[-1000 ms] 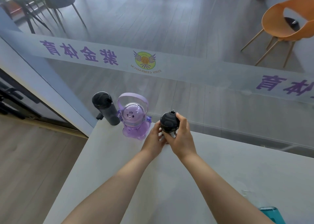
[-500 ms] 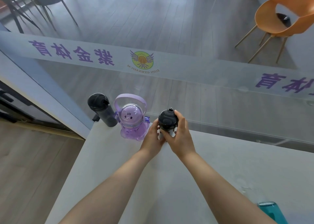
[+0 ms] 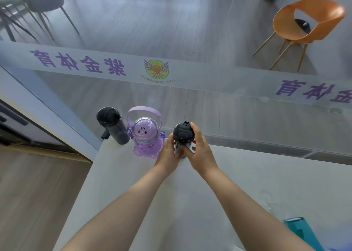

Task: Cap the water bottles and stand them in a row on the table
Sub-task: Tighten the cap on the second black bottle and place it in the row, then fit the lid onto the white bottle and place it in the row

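Grey tabletop (image 3: 238, 184) is butting against a glass partition (image 3: 209, 108) carrying purple lettering, with one orange chair (image 3: 308, 20) sitting on plank flooring beyond it. Three bottles are standing in a row along the far edge: one black flask (image 3: 112, 125), one purple bunny bottle (image 3: 144, 136), and one white bottle (image 3: 180, 149) wearing a black cap (image 3: 183, 132), which both hands are holding, the left hand (image 3: 168, 155) wrapping its body, the right hand (image 3: 200, 151) curling its fingers (image 3: 193, 126) around the cap. Most of the white bottle's body is hiding behind the hands, and a teal object (image 3: 299, 229) is being cut off at the bottom right edge.
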The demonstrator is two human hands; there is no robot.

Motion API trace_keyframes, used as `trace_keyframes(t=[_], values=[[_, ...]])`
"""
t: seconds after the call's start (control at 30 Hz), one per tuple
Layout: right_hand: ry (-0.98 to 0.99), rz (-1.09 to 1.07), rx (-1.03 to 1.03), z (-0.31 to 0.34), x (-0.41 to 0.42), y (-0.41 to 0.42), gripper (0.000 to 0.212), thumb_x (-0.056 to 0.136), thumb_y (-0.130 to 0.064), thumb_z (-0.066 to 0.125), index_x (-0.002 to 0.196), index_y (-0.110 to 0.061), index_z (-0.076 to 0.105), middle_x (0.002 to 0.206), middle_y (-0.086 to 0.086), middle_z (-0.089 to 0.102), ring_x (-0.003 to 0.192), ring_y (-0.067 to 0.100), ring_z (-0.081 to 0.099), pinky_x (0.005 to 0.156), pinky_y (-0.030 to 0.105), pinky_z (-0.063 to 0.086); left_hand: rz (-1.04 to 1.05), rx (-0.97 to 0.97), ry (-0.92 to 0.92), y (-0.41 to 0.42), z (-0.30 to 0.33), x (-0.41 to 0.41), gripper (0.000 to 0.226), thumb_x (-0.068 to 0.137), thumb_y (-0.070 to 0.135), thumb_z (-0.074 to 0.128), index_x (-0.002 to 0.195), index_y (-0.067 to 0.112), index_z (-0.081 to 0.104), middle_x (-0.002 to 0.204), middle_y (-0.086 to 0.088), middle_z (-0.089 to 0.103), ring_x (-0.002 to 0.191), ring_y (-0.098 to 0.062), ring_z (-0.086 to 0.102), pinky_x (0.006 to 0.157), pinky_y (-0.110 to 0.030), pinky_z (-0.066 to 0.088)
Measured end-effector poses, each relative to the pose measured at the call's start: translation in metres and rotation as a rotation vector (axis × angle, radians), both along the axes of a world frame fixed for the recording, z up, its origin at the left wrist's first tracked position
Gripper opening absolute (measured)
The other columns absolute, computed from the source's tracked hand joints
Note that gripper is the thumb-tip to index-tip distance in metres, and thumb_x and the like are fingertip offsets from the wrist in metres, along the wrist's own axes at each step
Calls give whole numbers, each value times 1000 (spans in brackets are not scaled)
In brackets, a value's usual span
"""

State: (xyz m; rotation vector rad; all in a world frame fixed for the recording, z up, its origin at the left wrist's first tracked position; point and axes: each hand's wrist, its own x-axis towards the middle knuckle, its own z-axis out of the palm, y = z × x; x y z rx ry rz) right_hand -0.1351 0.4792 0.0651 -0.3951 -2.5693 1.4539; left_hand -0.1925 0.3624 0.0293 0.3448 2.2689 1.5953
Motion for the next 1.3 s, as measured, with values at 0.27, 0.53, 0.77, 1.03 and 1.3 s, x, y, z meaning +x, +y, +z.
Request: trace_keyframes(t=[0.27, 0.53, 0.77, 1.03, 1.3], values=[[-91, 19, 73, 6, 9, 5, 91, 88, -26, 67, 152, -40, 3, 153, -6, 36, 133, 17, 44, 93, 21, 36, -37, -132, 26, -5, 7, 4, 66, 86, 11, 67, 142, 25, 35, 126, 15, 50, 115, -1, 46, 94, -17, 33], [-172, 47, 128, 19, 64, 35, 81, 92, -30, 60, 152, -37, 6, 157, -6, 27, 143, 16, 25, 109, 29, 27, 11, -311, -14, -25, 3, 41, 76, 89, 31, 65, 151, 19, 22, 156, -5, 30, 144, -18, 29, 117, -39, 28], [-294, 80, 197, 16, 166, 72, 62, 95, -28, 54, 150, -26, 26, 152, -3, 33, 140, 16, 26, 115, 31, 23, -2, -332, -38, -24, -2, 126, 51, 94, 27, 59, 141, 19, 41, 145, -2, 38, 134, -19, 40, 114, -36, 33], [-297, 48, 142, 7, 291, 100, 47, 95, -17, 53, 138, -32, 40, 136, -13, 42, 131, 9, 36, 108, 20, 25, -149, -284, -204, 6, -10, 244, 42, 97, 26, 55, 137, 23, 44, 141, 3, 40, 120, -8, 45, 104, -24, 38], [-411, 157, 83, -24, 367, 95, 61, 94, -23, 53, 147, -34, 25, 148, -12, 31, 135, 7, 34, 112, 25, 27, -177, -258, -361, 28, -25, 321, 51, 93, 32, 59, 140, 30, 39, 140, 7, 46, 127, -14, 47, 104, -32, 42]])
